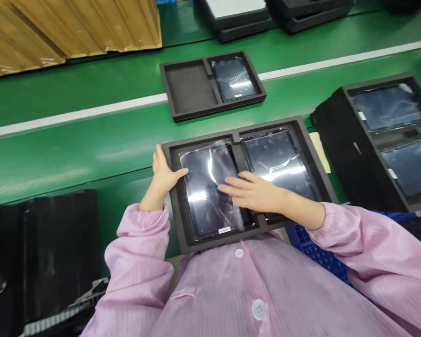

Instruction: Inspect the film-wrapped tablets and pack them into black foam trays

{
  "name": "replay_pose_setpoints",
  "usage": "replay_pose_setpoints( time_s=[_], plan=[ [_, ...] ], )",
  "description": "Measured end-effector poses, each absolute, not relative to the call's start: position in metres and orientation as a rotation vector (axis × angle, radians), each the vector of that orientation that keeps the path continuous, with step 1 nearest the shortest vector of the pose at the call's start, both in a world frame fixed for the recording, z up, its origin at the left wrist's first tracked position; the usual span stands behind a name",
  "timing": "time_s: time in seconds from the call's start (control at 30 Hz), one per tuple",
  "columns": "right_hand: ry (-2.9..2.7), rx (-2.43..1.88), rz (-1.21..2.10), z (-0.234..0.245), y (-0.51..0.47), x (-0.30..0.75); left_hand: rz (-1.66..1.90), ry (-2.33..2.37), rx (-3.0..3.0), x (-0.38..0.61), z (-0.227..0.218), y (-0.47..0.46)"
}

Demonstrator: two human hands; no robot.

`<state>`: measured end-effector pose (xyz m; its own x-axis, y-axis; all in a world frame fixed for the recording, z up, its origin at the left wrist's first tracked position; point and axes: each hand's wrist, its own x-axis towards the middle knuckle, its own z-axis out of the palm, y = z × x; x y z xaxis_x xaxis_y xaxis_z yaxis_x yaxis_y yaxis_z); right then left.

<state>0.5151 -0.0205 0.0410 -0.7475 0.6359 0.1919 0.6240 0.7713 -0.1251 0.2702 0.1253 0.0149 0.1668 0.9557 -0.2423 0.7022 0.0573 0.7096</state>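
A dark foam tray (pixel 180 238) lies at the front of the green surface, close to my body, with two compartments. A glossy black screen panel (pixel 210 187) under clear film fills most of its left compartment, a small white label at its lower edge. The right compartment holds a second screen panel (pixel 277 154). My left hand (pixel 162 175) grips the tray's left rim near the far corner, thumb over the inside. Above the left panel's right side my right hand (pixel 250 191) is stretched out, fingers apart; whether the fingertips touch the film I cannot tell.
Farther back sits another foam tray (pixel 191 113) with one panel in its right compartment. Stacked trays (pixel 352 150) with panels stand at right. Brown wrapped material (pixel 101 28) lies top left, black sheets (pixel 59 248) lower left, and a blue crate (pixel 308 243) below the right forearm.
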Motion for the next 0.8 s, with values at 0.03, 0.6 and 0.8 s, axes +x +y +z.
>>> replay_pose_setpoints(
  time_s=[0.03, 0.6, 0.8],
  plan=[
    [-2.706, -1.061, 0.186, 0.04, -0.009, 0.514, 0.4, 1.605, 1.698, 0.271, 0.017, 0.123],
    [-2.568, -0.742, 0.771, 0.039, -0.04, 0.547, 0.301, 1.851, 1.665, 0.27, 0.031, 0.123],
    [-2.175, -1.75, 0.124, 0.048, 0.022, 0.651, 0.63, 1.622, 2.3, 0.329, 0.042, 0.067]
  ],
)
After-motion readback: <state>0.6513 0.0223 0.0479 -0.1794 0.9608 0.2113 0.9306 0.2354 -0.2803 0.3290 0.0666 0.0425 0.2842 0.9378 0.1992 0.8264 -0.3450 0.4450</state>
